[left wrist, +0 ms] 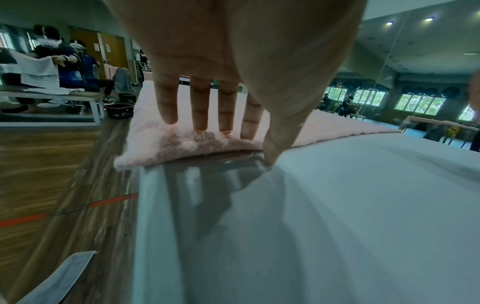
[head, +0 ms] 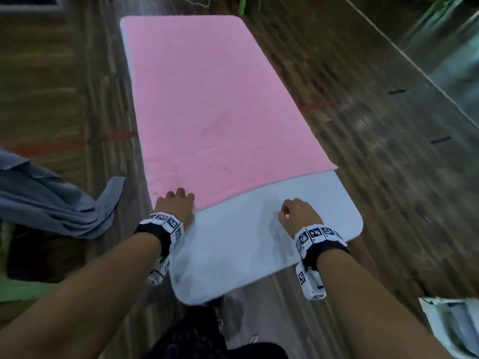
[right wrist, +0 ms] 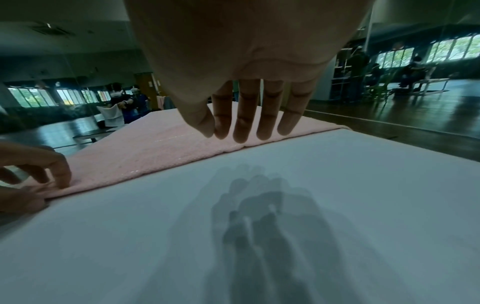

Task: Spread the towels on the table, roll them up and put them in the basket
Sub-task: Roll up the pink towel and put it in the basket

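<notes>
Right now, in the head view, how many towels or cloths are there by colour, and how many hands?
Pink towel, spread flat on the white table: 1
Grey cloth, bunched at the left: 1
Hands, the left hand and the right hand: 2
Total: 4

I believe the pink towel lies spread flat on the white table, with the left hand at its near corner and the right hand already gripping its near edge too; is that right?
Not quite. The right hand grips nothing: the right wrist view shows its fingers hanging above the white table, short of the towel edge. The rest holds: the pink towel lies flat, and the left hand is at its near corner.
</notes>
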